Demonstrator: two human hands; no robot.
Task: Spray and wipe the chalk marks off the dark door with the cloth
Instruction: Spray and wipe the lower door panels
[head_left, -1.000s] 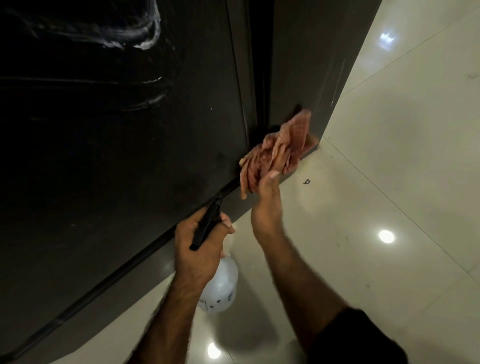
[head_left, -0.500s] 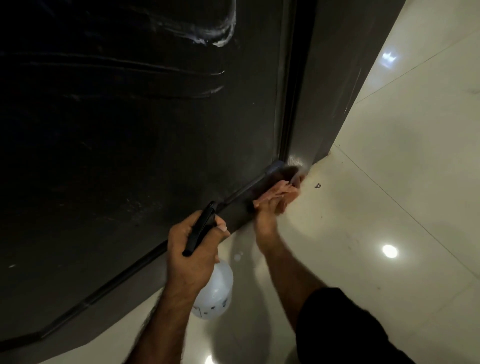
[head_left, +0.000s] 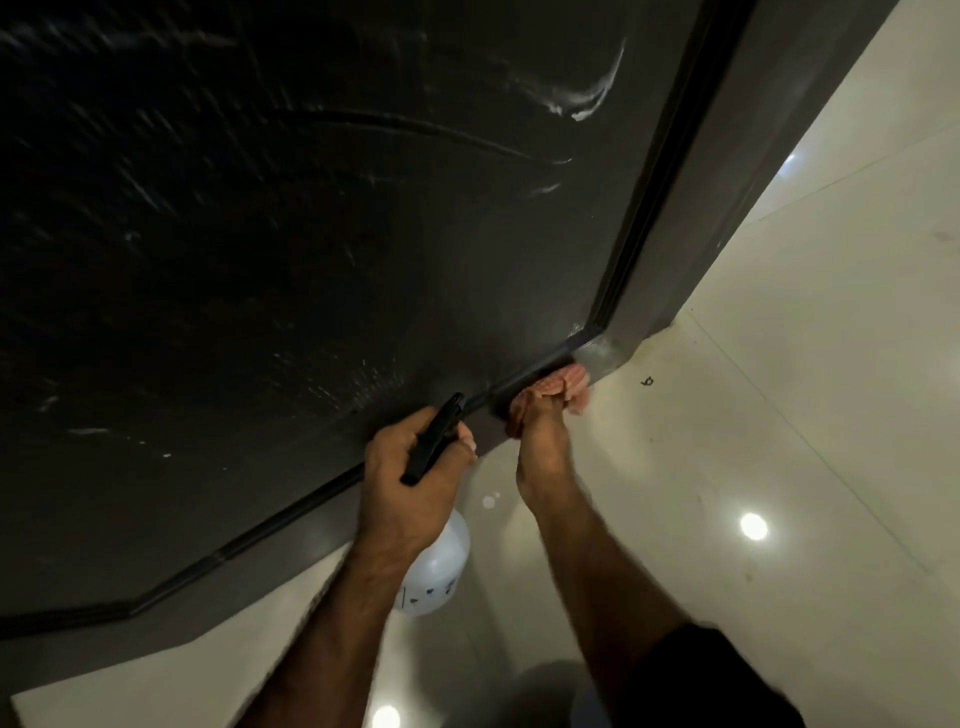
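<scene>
The dark door fills the upper left, with white chalk smears near its upper right and fainter streaks across the panel. My right hand grips a bunched pink checked cloth and presses it against the door's bottom right corner, just above the floor. My left hand holds a spray bottle by its black trigger head. The bottle's white body hangs below my wrist, partly hidden by it.
A dark door frame runs up the right side of the door. Glossy cream floor tiles with ceiling-light reflections spread right and below. A small dark mark lies on the floor near the door corner.
My right hand dropped with the cloth from beside the door edge to the door's bottom corner and stays pressed there. The view shifted left and closer. My left hand kept holding the bottle.
</scene>
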